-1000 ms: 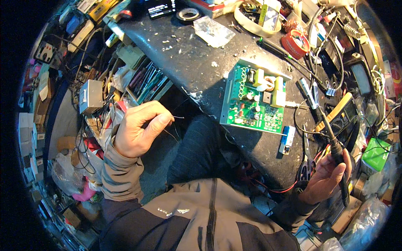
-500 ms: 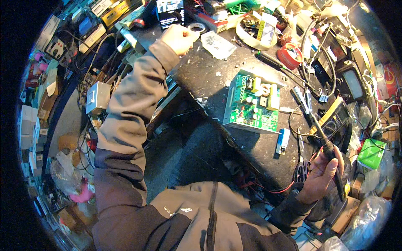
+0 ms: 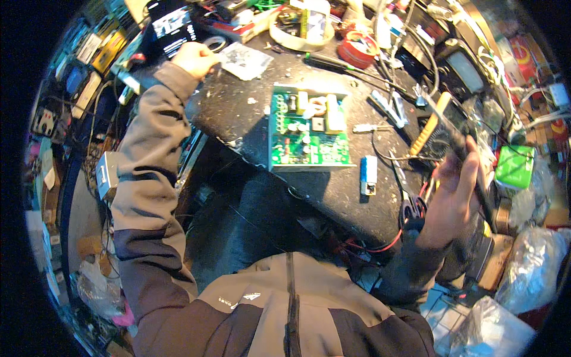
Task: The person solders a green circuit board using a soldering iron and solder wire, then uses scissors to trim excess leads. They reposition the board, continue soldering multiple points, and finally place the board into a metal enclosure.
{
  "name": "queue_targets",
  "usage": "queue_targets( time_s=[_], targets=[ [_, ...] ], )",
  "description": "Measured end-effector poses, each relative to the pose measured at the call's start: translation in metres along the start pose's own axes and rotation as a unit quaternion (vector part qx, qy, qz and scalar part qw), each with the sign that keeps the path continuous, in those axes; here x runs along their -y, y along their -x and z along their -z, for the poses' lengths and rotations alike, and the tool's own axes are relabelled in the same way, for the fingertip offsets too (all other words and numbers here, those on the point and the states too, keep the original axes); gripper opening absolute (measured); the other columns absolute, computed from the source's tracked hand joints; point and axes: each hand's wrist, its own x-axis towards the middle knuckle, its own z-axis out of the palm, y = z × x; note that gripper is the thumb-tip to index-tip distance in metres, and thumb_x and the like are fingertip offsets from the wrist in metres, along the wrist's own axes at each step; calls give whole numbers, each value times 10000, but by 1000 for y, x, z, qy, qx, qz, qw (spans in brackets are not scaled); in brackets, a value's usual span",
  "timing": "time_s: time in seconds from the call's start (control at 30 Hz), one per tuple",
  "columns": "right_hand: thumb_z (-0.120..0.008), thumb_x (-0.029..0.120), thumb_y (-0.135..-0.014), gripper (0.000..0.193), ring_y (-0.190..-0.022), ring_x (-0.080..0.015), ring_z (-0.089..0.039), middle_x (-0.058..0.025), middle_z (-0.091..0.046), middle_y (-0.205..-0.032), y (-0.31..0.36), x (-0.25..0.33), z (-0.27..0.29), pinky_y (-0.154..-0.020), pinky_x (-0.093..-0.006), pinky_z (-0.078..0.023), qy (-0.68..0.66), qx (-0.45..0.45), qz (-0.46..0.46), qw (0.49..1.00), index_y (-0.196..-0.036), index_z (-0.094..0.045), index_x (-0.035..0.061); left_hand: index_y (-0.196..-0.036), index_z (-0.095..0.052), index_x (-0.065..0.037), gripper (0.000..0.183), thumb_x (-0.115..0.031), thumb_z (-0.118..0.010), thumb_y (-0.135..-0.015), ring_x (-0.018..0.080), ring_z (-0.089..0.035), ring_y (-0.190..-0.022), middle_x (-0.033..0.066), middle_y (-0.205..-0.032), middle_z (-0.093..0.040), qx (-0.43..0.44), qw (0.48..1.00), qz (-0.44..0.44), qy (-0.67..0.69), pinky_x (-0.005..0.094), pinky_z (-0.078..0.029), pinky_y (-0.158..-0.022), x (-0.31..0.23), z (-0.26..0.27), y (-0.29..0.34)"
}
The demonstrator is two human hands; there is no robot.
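Tool (image 3: 459, 145) — held in right hand (image 3: 452, 199); left hand (image 3: 195, 60) near tape roll (image 3: 223, 47) — grip unclear.

dark bench (image 3: 229, 116): green circuit board (image 3: 306, 141), blue-white block (image 3: 368, 175), plastic bag (image 3: 247, 61)

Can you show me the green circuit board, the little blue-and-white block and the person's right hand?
Green circuit board (image 3: 310, 131), head view: the middle of its face, among the parts.
Blue-and-white block (image 3: 369, 174), head view: the middle of the side showing.
Right hand (image 3: 451, 197), head view: the middle of the hand.
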Motion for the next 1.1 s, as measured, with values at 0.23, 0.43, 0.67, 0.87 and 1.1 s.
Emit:
queue_targets(
  time_s=[0.23,0.43,0.67,0.87,1.1],
  targets=[
    [-527,229,-1012,310,-764,-144,-655,-98,-703,-970,-134,-30,-17,-591,-259,-499,-116,-78,-69,988,-1208,-622,9,-780,-672,-21,230,-232,-714,-861,117,-484,-425,35,-614,-594,-43,995,84,31,281,-363,-386,-5,18,0],
    [-597,117,-936,326,-783,-185,-667,-124,-689,-992,-261,-51,-24,-676,-288,-569,0,-39,20,999,-1240,-576,2,-788,-651,0,220,-204,-692,-860,157,-650,-586,85,-672,-658,-91,996,4,0,306,-506,-463,-3,11,11],
    [-602,76,-920,407,-819,-196,-673,-134,-683,-1044,-322,-80,-46,-696,-301,-577,166,113,91,975,-1316,-521,27,-828,-570,23,129,-44,-649,-905,231,-693,-690,153,-791,-675,-31,983,-20,179,342,-609,-595,5,20,4],
    [-606,42,-907,492,-850,-206,-677,-141,-678,-1088,-338,-93,-71,-713,-311,-584,192,203,42,959,-1381,-474,48,-862,-583,64,138,-45,-593,-945,303,-726,-765,234,-836,-692,-10,956,-19,294,380,-621,-685,-1,15,17],
    [-665,77,-879,591,-891,-202,-675,-150,-674,-1130,-392,-153,-64,-760,-323,-562,243,209,135,937,-1421,-433,35,-966,-590,30,171,-140,-606,-964,220,-697,-747,168,-956,-700,-44,962,-34,266,324,-587,-614,-16,26,45]
  ],
)
